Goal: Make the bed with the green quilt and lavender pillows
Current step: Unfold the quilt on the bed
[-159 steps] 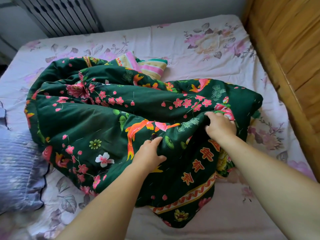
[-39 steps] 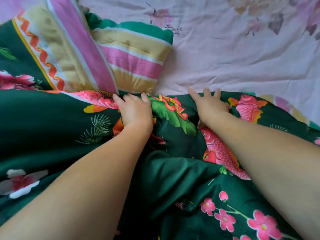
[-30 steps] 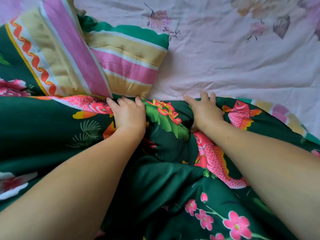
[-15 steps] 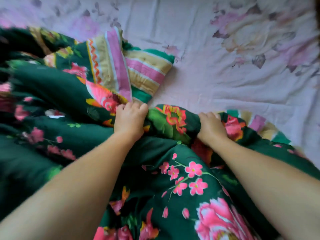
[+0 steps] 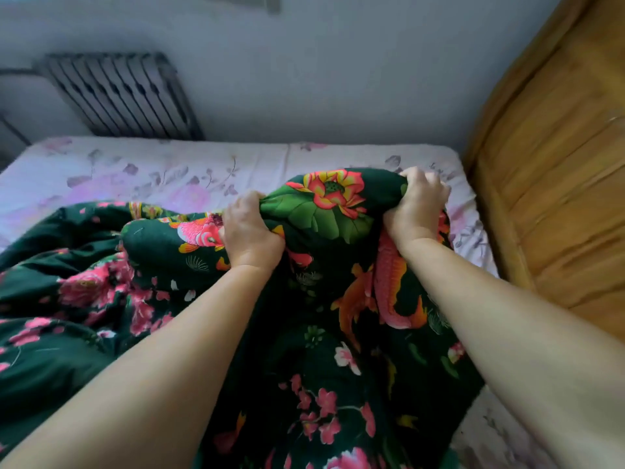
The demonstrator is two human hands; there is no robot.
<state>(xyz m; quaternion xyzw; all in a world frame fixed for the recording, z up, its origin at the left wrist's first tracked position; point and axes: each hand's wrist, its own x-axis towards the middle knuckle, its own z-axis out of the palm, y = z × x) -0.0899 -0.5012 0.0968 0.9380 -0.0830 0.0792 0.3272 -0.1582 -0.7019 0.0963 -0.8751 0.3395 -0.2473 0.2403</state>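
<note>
Left hand [image 5: 251, 231] and right hand [image 5: 418, 204] both gripping green quilt [image 5: 318, 299] tight — bunched over floral sheet [image 5: 169, 170], near bed's headboard [image 5: 554, 184] edge; radiator [image 5: 115, 96] sitting on far wall.

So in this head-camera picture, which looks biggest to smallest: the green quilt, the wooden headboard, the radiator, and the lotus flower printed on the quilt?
1. green quilt
2. wooden headboard
3. radiator, though it stands farther off, so it may really be larger
4. lotus flower
</note>
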